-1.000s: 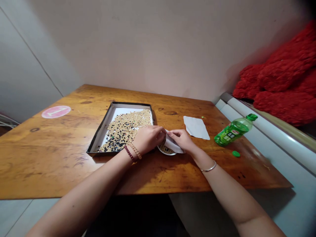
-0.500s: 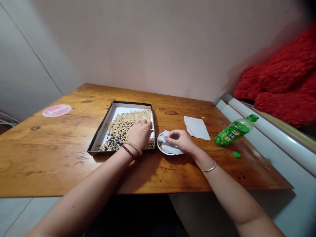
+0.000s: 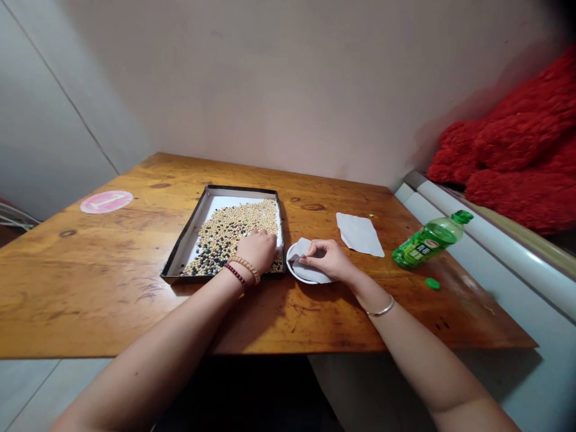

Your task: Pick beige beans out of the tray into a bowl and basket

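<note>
Your left hand [image 3: 256, 252] curled on loose beans [image 3: 225, 237] in black tray [image 3: 182, 247], grip hidden; beans small, slippery. Right hand [image 3: 326, 259] pinches light, soft paper sheet [image 3: 311, 274] on white saucer [image 3: 290, 269]: hold by edge.

Pretty plain corner here: beige walls [image 3: 270, 90], a worn wooden table [image 3: 90, 288] with a round pink sticker [image 3: 106, 202], pale tile floor [image 3: 31, 396], and fluffy red fabric [image 3: 508, 156] heaped behind a white unit [image 3: 508, 255]. Soft indoor light.
</note>
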